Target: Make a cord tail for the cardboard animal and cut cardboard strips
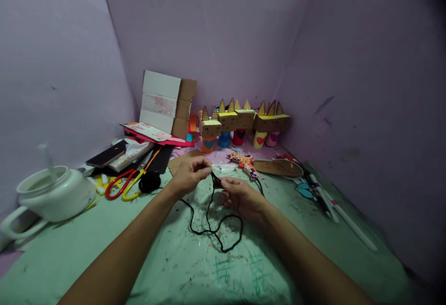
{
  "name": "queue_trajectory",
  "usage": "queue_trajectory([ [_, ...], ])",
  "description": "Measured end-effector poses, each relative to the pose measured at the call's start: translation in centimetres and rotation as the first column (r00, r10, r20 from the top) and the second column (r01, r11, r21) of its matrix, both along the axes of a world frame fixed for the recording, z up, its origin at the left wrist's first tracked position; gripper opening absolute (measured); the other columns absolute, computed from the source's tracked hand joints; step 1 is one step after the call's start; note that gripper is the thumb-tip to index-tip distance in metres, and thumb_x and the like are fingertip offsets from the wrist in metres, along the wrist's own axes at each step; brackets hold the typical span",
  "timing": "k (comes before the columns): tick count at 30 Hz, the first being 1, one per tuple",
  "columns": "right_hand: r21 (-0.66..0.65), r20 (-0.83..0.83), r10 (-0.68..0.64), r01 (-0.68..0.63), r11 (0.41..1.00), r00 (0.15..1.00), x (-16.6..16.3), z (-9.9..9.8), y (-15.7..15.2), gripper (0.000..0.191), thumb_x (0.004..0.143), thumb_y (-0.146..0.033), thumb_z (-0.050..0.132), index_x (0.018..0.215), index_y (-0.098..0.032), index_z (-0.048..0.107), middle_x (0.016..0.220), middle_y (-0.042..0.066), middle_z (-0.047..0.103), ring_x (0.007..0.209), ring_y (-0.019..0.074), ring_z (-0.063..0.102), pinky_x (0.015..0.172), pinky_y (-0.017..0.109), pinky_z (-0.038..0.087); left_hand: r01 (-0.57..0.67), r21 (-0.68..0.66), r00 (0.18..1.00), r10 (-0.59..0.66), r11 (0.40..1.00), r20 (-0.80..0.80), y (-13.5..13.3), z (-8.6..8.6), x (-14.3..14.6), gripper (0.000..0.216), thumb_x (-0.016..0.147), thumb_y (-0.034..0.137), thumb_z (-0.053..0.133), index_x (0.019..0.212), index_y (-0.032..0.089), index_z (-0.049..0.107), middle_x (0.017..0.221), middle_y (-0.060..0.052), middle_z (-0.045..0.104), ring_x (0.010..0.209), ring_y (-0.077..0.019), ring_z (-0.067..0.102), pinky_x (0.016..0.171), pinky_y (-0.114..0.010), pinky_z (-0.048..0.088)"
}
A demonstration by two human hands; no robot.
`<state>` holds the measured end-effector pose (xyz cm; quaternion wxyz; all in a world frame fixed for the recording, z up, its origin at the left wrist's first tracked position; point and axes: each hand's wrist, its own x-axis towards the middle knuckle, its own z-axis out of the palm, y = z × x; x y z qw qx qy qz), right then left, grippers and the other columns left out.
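Observation:
Black yarn (225, 250) lies in loose loops on the green tabletop and rises to my hands. My left hand (191, 175) pinches strands of it between thumb and fingers. Just to the right and a little lower, my right hand (242, 196) is closed on a small dark brown piece (217, 183) with black yarn around it; my fingers hide most of it. A ball of black yarn (149, 182) sits left of my left hand, beside red-handled scissors (120, 185) and yellow-handled scissors (134, 195).
Several cardboard-headed figures (228, 121) with pointed ears stand at the back. A patterned glue gun (245, 163) lies in front of them. On the left are a white teapot-like pot (59, 198) and a phone (107, 152); pens (348, 219) line the right edge.

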<state>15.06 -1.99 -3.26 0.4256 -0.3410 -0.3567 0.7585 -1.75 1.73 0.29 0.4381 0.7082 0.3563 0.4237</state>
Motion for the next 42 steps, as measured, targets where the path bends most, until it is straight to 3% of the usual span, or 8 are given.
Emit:
queue_trajectory([
  [4, -0.023, -0.040, -0.037, 0.036, 0.999, 0.999, -0.1, -0.1, 0.2, 0.022, 0.061, -0.025, 0.073, 0.078, -0.015, 0.062, 0.064, -0.003, 0.055, 0.044, 0.0038, 0.043, 0.040, 0.017, 0.040, -0.010, 0.003, 1.000, 0.010, 1.000, -0.014, -0.2, 0.0, 0.1, 0.015, 0.068, 0.029, 0.056, 0.065, 0.015, 0.052, 0.049, 0.008, 0.037, 0.043, -0.0043, 0.028, 0.041, -0.018, 0.021],
  [9, -0.072, -0.122, -0.068, 0.060, 0.996, 0.990, 0.3, 0.6, 0.1, 0.021, 0.060, -0.020, 0.071, 0.077, -0.017, 0.061, 0.069, -0.003, 0.058, 0.044, 0.0038, 0.042, 0.040, 0.017, 0.038, -0.005, -0.007, 1.000, 0.005, 1.000, 0.000, -0.1, -0.1, 0.1, 0.014, 0.068, 0.027, 0.057, 0.064, 0.015, 0.052, 0.047, 0.008, 0.037, 0.043, -0.0045, 0.028, 0.041, -0.018, 0.021],
  [15, -0.137, -0.247, 0.019, -0.054, 0.989, 0.969, 0.6, 1.3, -0.3, 0.016, 0.060, -0.023, 0.065, 0.074, -0.015, 0.061, 0.058, -0.002, 0.053, 0.044, 0.0059, 0.039, 0.042, 0.019, 0.036, 0.005, -0.038, 0.998, -0.002, 0.999, 0.070, 0.3, -0.8, 0.4, 0.016, 0.067, 0.030, 0.056, 0.064, 0.016, 0.048, 0.047, 0.009, 0.035, 0.041, -0.0042, 0.026, 0.040, -0.018, 0.021],
  [22, 0.106, 0.036, -0.157, 0.152, 0.983, 0.987, 0.2, 0.8, 0.1, 0.021, 0.054, -0.027, 0.073, 0.063, -0.014, 0.060, 0.046, -0.006, 0.042, 0.040, 0.0040, 0.033, 0.036, 0.016, 0.026, -0.052, -0.030, 0.986, 0.056, 0.998, 0.155, 0.1, -0.8, 0.4, 0.016, 0.068, 0.030, 0.054, 0.067, 0.016, 0.047, 0.048, 0.009, 0.035, 0.041, -0.0045, 0.026, 0.040, -0.019, 0.021],
  [28, 0.210, 0.205, -0.173, 0.130, 0.969, 0.963, 0.4, 0.1, 0.2, 0.023, 0.053, -0.030, 0.075, 0.061, -0.014, 0.060, 0.045, -0.007, 0.043, 0.038, 0.0037, 0.034, 0.037, 0.017, 0.032, -0.086, 0.026, 0.985, 0.081, 0.996, 0.151, -0.2, -0.7, 0.7, 0.014, 0.069, 0.028, 0.054, 0.066, 0.016, 0.048, 0.049, 0.008, 0.036, 0.045, -0.0056, 0.029, 0.043, -0.019, 0.023],
  [32, 0.155, 0.104, -0.064, 0.047, 0.987, 0.993, 0.1, 0.0, 0.1, 0.024, 0.057, -0.028, 0.074, 0.063, -0.014, 0.056, 0.053, -0.004, 0.055, 0.039, 0.0047, 0.044, 0.039, 0.017, 0.037, -0.118, 0.132, 0.991, 0.109, 0.984, 0.073, -0.7, 0.0, 0.7, 0.011, 0.069, 0.024, 0.054, 0.064, 0.015, 0.049, 0.055, 0.005, 0.040, 0.051, -0.0072, 0.034, 0.048, -0.020, 0.028],
  [37, 0.054, -0.167, 0.098, -0.090, 0.994, 0.981, -0.4, 0.2, -0.3, 0.028, 0.062, -0.021, 0.073, 0.067, -0.015, 0.047, 0.096, 0.011, 0.066, 0.048, 0.0055, 0.058, 0.034, 0.011, 0.034, -0.115, 0.169, 0.993, 0.115, 0.979, 0.008, -0.9, 0.4, 0.6, 0.011, 0.072, 0.025, 0.051, 0.067, 0.015, 0.049, 0.059, 0.004, 0.042, 0.054, -0.0076, 0.036, 0.050, -0.020, 0.030],
  [42, 0.014, -0.227, 0.109, -0.109, 0.994, 0.968, -0.7, -0.1, -0.4, 0.027, 0.061, -0.022, 0.075, 0.066, -0.015, 0.049, 0.070, 0.003, 0.066, 0.053, 0.0092, 0.062, 0.048, 0.016, 0.049, -0.117, 0.133, 0.993, 0.114, 0.984, 0.030, -0.7, 0.1, 0.6, 0.013, 0.071, 0.027, 0.052, 0.066, 0.015, 0.049, 0.054, 0.005, 0.039, 0.049, -0.0069, 0.034, 0.047, -0.020, 0.028],
])
